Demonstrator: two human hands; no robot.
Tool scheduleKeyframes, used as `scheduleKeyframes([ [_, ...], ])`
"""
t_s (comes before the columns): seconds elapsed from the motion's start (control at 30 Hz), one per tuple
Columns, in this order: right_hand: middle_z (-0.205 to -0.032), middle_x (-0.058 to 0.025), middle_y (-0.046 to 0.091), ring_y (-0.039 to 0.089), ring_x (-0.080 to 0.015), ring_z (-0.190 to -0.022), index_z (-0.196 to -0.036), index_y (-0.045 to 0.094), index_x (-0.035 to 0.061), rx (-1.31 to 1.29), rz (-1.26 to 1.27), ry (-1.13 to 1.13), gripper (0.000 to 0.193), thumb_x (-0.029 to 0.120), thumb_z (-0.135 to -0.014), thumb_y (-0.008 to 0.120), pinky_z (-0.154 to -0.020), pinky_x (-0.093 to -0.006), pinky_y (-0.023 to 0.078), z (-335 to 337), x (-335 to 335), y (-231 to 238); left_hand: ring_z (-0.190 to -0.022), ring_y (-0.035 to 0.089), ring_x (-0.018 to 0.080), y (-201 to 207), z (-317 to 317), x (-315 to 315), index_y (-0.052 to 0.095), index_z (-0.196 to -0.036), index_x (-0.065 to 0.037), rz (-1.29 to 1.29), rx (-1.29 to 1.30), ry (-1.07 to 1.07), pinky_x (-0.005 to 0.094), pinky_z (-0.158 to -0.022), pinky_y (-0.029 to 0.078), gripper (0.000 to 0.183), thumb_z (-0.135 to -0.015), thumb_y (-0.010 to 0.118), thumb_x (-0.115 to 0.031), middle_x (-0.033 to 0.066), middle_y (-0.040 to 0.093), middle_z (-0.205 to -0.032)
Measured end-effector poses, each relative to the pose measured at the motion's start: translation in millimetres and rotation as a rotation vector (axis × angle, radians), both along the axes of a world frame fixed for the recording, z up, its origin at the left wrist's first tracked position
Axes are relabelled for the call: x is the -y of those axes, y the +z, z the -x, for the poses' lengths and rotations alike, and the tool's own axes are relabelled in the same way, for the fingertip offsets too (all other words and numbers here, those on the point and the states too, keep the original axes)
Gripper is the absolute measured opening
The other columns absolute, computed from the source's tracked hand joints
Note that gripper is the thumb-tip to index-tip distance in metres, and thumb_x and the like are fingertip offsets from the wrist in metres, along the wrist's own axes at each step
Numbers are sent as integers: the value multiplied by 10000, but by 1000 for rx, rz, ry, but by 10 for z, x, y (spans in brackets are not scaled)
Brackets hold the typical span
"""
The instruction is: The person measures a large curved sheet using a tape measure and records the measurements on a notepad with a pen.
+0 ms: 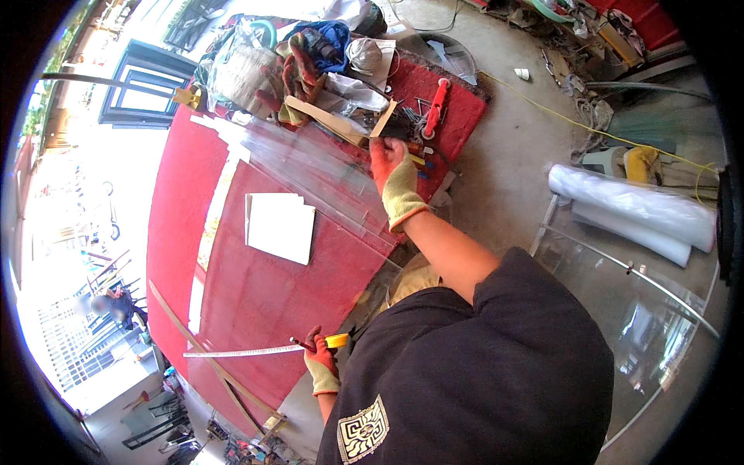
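My left hand (321,361), in a red-and-cream work glove, is closed around a yellow tape measure (336,341). Its white blade (244,353) runs out leftward over the red-covered table (263,298). A short dark stick, perhaps a pen, pokes out by the same fingers. Farther up, my right hand (394,174), gloved alike, reaches to the table's cluttered corner. Its fingers are curled beside an upright tan strip (384,118); whatever they grip is hidden. Close by lie a red-handled tool (437,108) and loose metal pieces. White sheets (280,229) rest mid-table, near clear glass sheets (310,167).
Bags, gloves and a ball of string (363,56) are heaped at the table's far end. A wooden strip (186,329) crosses its left edge. Rolls of clear plastic film (632,205) lie at right, above a glass panel (612,310). A yellow cord (573,120) trails across the floor.
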State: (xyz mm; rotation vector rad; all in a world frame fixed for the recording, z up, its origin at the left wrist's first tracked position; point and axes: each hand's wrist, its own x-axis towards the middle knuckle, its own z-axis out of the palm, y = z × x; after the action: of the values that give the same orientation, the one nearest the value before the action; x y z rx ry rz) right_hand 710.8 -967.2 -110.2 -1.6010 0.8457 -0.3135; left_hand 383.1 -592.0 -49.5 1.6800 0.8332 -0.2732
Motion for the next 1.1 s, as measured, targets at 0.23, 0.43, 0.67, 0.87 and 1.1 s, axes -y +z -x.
scheduleKeyframes([
  [0.23, -1190, -346, 748, 734, -503, -1141, -1097, 798, -39, -260, 67, 130, 592, 532, -1016, 668, -965, -534, 587, -572, 314, 285, -808, 654, 120, 64, -19, 147, 668, -1425, -84, -49, 0, -61, 281, -705, 556, 329, -1123, 610, -200, 1, 693, -984],
  [0.43, -1069, -301, 765, 736, -498, -1031, -949, 805, -40, -92, 174, 123, 553, 499, -1010, 697, -934, -525, 576, -401, -369, 605, -822, 668, 131, 72, 68, 168, 664, -1425, -82, -36, -35, -77, 282, -703, 570, 327, -1136, 621, -229, 7, 693, -1004],
  [0.67, -1227, -279, 731, 729, -469, -1076, -1002, 777, -40, -34, 143, 6, 439, 399, -992, 758, -942, -490, 590, -394, -818, 371, -847, 676, 135, -10, 178, 46, 651, -1440, -76, -32, -14, -114, 297, -713, 587, 334, -1143, 608, -224, 4, 679, -1001],
  [0.87, -1090, -298, 759, 731, -489, -1048, -956, 782, -37, 2, 145, -26, 484, 441, -1011, 728, -930, -506, 583, -372, -607, 373, -810, 645, 119, 74, 222, 158, 653, -1443, -81, -106, -19, -85, 282, -675, 552, 346, -1136, 608, -233, 0, 670, -992],
  [1.1, -1038, -252, 810, 780, -415, -983, -1004, 794, 2, 43, 91, 156, 527, 520, -1041, 705, -911, -508, 574, -792, 318, 164, -769, 599, 100, -10, 388, 52, 672, -1421, -79, -152, -57, 10, 262, -641, 500, 348, -1138, 599, -269, -27, 642, -977],
])
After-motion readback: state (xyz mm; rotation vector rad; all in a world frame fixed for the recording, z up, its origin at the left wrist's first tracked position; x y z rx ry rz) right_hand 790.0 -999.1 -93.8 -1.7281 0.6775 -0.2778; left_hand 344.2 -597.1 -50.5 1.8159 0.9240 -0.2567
